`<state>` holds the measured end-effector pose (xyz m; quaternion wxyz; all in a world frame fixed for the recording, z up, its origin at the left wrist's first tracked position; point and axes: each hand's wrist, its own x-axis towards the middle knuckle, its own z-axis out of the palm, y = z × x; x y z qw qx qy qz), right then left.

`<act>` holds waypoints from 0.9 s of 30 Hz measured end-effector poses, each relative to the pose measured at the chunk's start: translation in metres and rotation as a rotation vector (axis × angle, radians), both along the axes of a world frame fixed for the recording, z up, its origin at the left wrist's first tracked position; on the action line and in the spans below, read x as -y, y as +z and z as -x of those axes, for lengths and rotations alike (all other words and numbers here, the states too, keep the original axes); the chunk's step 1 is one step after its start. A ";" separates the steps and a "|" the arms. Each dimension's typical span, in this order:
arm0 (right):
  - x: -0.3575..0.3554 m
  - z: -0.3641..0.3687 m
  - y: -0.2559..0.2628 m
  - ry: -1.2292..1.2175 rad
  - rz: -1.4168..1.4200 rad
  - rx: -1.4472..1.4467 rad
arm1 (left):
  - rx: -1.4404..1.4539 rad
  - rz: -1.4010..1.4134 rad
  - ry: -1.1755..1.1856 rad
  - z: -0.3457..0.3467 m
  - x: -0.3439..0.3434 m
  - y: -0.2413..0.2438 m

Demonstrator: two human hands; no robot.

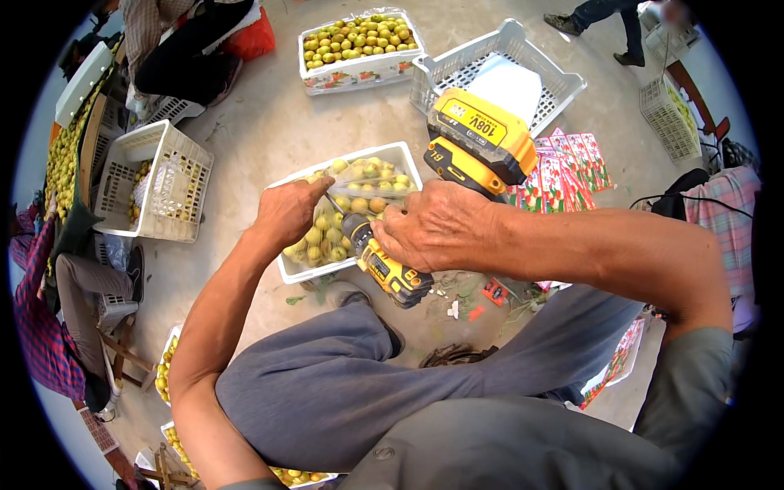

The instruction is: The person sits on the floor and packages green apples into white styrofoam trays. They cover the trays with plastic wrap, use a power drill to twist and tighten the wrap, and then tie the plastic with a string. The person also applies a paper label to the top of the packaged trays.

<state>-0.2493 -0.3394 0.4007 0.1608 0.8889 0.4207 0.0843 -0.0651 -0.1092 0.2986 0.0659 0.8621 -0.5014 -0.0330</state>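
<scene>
My right hand grips a yellow and black cordless drill with a large battery pack. A thin bit or rod runs from the drill's chuck towards my left hand, whose fingers pinch the gathered clear plastic bag near the rod's tip. Through the bag show round yellow-green fruits. They fill a white foam box on the floor in front of me. My palms are hidden, and the right hand partly covers the drill's handle.
Beyond stand another foam box of fruit and a grey plastic crate. Printed cards lie fanned at the right. At the left are a white crate and seated people. Leaf scraps litter the floor; someone's legs show at top right.
</scene>
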 end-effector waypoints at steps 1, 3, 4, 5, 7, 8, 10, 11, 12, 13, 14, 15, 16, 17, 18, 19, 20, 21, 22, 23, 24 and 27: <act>0.001 0.002 0.004 0.005 0.009 0.001 | -0.039 0.031 0.011 0.003 -0.003 -0.002; -0.002 0.003 0.010 0.010 0.041 -0.028 | -0.119 0.093 0.033 0.010 -0.010 -0.010; -0.003 0.002 0.018 0.015 0.067 -0.031 | -0.206 0.140 0.064 0.010 -0.010 -0.015; -0.005 -0.001 0.026 0.023 0.090 -0.033 | -0.249 0.212 0.122 0.008 -0.015 -0.021; -0.008 -0.006 0.037 -0.002 0.134 -0.087 | -0.346 0.364 0.223 0.003 -0.019 -0.039; -0.010 -0.011 0.045 0.009 0.138 -0.125 | -0.567 0.478 0.224 0.002 -0.019 -0.043; -0.012 -0.017 0.059 -0.001 0.202 -0.192 | -1.036 0.504 0.317 0.003 -0.011 -0.045; -0.011 -0.018 0.068 -0.017 0.250 -0.230 | -1.284 0.513 0.336 0.005 0.001 -0.048; -0.015 -0.023 0.075 -0.009 0.275 -0.263 | -1.373 0.579 0.318 0.008 0.001 -0.054; -0.017 -0.029 0.080 -0.004 0.302 -0.298 | -1.486 0.583 0.296 0.006 0.004 -0.057; -0.022 -0.038 0.081 0.019 0.291 -0.331 | -1.587 0.585 0.299 0.003 -0.003 -0.053; -0.027 -0.046 0.085 0.025 0.308 -0.364 | -1.690 0.588 0.294 -0.001 -0.008 -0.054; -0.031 -0.053 0.092 0.027 0.328 -0.399 | -1.793 0.649 0.214 -0.008 -0.010 -0.072; -0.034 -0.060 0.097 0.019 0.346 -0.436 | -1.857 0.614 0.183 -0.013 -0.008 -0.078; -0.038 -0.065 0.101 0.001 0.357 -0.473 | -1.918 0.576 0.150 -0.017 -0.007 -0.078; -0.042 -0.071 0.106 -0.009 0.380 -0.491 | -1.978 0.537 0.115 -0.020 -0.004 -0.078; -0.049 -0.081 0.108 0.007 0.387 -0.501 | -2.000 0.545 0.131 -0.024 -0.014 -0.074; -0.055 -0.092 0.109 0.026 0.392 -0.510 | -1.988 0.551 0.161 -0.023 -0.025 -0.077; -0.057 -0.098 0.116 0.026 0.401 -0.542 | -1.981 0.552 0.140 -0.024 -0.022 -0.080; -0.060 -0.104 0.120 0.001 0.391 -0.559 | -1.973 0.555 0.124 -0.024 -0.021 -0.081; -0.061 -0.108 0.125 -0.035 0.384 -0.575 | -1.967 0.539 0.145 -0.024 -0.015 -0.076; -0.062 -0.117 0.132 -0.120 0.343 -0.620 | -1.833 0.681 0.160 -0.006 0.006 -0.095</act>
